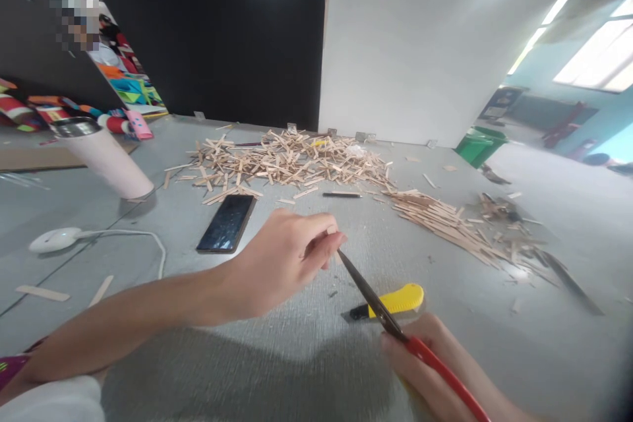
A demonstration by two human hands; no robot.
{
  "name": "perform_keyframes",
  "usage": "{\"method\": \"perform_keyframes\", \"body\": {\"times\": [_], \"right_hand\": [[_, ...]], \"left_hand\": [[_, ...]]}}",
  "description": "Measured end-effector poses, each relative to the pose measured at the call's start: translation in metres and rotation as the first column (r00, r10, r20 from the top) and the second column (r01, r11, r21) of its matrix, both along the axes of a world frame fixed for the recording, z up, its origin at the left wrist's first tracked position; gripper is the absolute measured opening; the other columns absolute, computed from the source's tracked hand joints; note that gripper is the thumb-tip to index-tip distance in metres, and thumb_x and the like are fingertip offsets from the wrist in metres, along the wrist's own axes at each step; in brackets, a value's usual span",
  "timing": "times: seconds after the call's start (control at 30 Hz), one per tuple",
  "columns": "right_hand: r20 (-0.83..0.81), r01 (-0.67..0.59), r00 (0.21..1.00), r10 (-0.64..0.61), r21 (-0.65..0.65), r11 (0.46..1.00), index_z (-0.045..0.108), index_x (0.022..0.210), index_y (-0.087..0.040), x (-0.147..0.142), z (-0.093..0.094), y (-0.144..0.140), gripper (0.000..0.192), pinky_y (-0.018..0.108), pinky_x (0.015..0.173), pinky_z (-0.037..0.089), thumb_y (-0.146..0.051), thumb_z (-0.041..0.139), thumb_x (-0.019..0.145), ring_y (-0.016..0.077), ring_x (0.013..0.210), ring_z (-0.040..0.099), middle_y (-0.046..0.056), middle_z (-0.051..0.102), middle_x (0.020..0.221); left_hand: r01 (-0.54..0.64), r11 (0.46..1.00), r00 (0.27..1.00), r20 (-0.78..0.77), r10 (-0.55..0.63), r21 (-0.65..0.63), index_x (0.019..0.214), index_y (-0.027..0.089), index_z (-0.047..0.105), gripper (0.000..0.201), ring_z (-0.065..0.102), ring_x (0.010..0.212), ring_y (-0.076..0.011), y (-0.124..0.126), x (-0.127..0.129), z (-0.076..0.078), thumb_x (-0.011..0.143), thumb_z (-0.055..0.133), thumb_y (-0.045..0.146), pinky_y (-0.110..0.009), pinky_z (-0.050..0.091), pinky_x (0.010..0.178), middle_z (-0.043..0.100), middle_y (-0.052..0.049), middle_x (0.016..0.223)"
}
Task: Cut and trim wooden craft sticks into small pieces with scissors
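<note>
Head view: left hand [281, 257] pinches a small stick piece [332, 231]; right hand [425, 359] grips red-handled scissors [395, 330], blades just beside those fingertips. Probable hazard: nicked fingertip, since the piece is short.

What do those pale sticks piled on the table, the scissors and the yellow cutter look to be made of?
The pale sticks look like thin, unfinished wood: matte, light tan, flat strips. The scissors in the right hand seem to have dark metal blades and glossy red handles, probably plastic. The yellow cutter has a smooth, shiny shell, likely plastic too. The left hand pinches something small at the blade tips, too small to judge.
</note>
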State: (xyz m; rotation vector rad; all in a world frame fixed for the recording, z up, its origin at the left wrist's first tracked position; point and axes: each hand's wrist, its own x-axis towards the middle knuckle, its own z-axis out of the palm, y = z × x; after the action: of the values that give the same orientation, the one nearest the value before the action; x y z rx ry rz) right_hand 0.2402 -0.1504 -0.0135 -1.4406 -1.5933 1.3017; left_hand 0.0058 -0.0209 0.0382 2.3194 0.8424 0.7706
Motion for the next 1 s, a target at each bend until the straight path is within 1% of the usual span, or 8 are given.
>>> {"method": "perform_keyframes", "body": {"times": [0.1, 0.17, 0.27, 0.37, 0.53, 0.67, 0.77, 1.0], "right_hand": [[-0.008, -0.041, 0.999, 0.041, -0.043, 0.998, 0.031, 0.063, -0.026, 0.000, 0.007, 0.003, 0.071, 0.031, 0.052, 0.024, -0.088, 0.048, 0.096, 0.0136, 0.058, 0.020, -0.006, 0.024, 0.063], [-0.021, -0.053, 0.998, 0.051, -0.057, 0.997, 0.041, 0.066, -0.025, 0.003, 0.008, 0.002, 0.070, 0.029, 0.049, 0.025, -0.088, 0.048, 0.095, 0.0127, 0.056, 0.025, -0.006, 0.029, 0.062], [-0.017, -0.064, 0.998, 0.062, -0.125, 0.990, 0.061, 0.091, -0.022, 0.013, 0.005, -0.003, 0.058, 0.026, 0.046, 0.029, -0.078, 0.053, 0.101, 0.0122, 0.054, 0.036, -0.005, 0.044, 0.065], [0.012, -0.080, 0.997, 0.083, -0.133, 0.988, 0.062, 0.107, -0.020, 0.022, -0.001, -0.008, 0.052, 0.026, 0.051, 0.040, -0.072, 0.055, 0.103, 0.0134, 0.059, 0.046, 0.000, 0.056, 0.076], [-0.048, -0.066, 0.997, 0.060, -0.133, 0.989, 0.057, 0.088, -0.023, 0.017, -0.003, -0.007, 0.057, 0.026, 0.049, 0.036, -0.078, 0.052, 0.101, 0.0128, 0.057, 0.042, -0.004, 0.048, 0.067], [-0.040, -0.062, 0.998, 0.057, -0.149, 0.987, 0.040, 0.071, -0.026, 0.007, 0.003, -0.004, 0.065, 0.025, 0.046, 0.028, -0.084, 0.049, 0.098, 0.0109, 0.053, 0.033, -0.006, 0.035, 0.061], [-0.014, -0.082, 0.997, 0.081, -0.102, 0.991, 0.034, 0.068, -0.026, 0.004, 0.005, -0.003, 0.068, 0.026, 0.046, 0.026, -0.086, 0.047, 0.097, 0.0105, 0.053, 0.027, -0.007, 0.029, 0.061], [0.062, -0.026, 0.998, 0.017, 0.143, 0.989, 0.049, 0.064, -0.025, 0.008, -0.007, -0.003, 0.063, 0.030, 0.054, 0.038, -0.075, 0.053, 0.102, 0.0153, 0.057, 0.033, -0.005, 0.033, 0.062]], "left_hand": [[-0.004, 1.000, 1.000, -0.001, 0.004, 0.004, 0.072, 0.020, 0.060, 0.041, 0.061, 0.048, -0.0086, 0.002, 0.000, 0.001, 0.111, 0.050, 0.028, -0.017, 0.047, 0.050, 0.065, 0.004, 0.057], [-0.006, 0.999, 1.000, 0.017, 0.007, -0.043, 0.070, 0.019, 0.059, 0.043, 0.062, 0.048, -0.0079, 0.003, -0.001, 0.004, 0.111, 0.051, 0.028, -0.017, 0.048, 0.051, 0.066, 0.004, 0.059], [-0.018, 0.992, 0.999, 0.035, 0.022, -0.125, 0.069, 0.019, 0.059, 0.042, 0.063, 0.047, -0.0070, 0.007, -0.001, 0.009, 0.110, 0.054, 0.028, -0.017, 0.046, 0.050, 0.068, 0.004, 0.061], [-0.014, 0.985, 0.999, 0.038, 0.021, -0.170, 0.069, 0.018, 0.059, 0.043, 0.063, 0.046, -0.0063, 0.009, -0.001, 0.011, 0.110, 0.054, 0.029, -0.016, 0.045, 0.048, 0.069, 0.003, 0.060], [0.007, 0.979, 1.000, 0.031, -0.001, -0.205, 0.070, 0.018, 0.059, 0.044, 0.062, 0.046, -0.0068, 0.008, -0.001, 0.011, 0.111, 0.053, 0.033, -0.017, 0.045, 0.048, 0.070, 0.002, 0.061], [0.017, 0.973, 0.999, 0.031, -0.010, -0.229, 0.070, 0.019, 0.057, 0.041, 0.062, 0.047, -0.0073, 0.006, -0.001, 0.010, 0.109, 0.054, 0.031, -0.017, 0.046, 0.048, 0.070, 0.002, 0.061], [0.013, 0.971, 1.000, 0.018, -0.009, -0.238, 0.070, 0.019, 0.055, 0.041, 0.061, 0.046, -0.0071, 0.005, -0.001, 0.009, 0.108, 0.054, 0.031, -0.016, 0.045, 0.047, 0.069, 0.003, 0.060], [0.024, 0.984, 1.000, -0.003, -0.025, -0.176, 0.067, 0.019, 0.053, 0.043, 0.059, 0.044, -0.0071, 0.006, -0.001, 0.009, 0.108, 0.053, 0.031, -0.016, 0.041, 0.046, 0.066, 0.003, 0.055]]}}
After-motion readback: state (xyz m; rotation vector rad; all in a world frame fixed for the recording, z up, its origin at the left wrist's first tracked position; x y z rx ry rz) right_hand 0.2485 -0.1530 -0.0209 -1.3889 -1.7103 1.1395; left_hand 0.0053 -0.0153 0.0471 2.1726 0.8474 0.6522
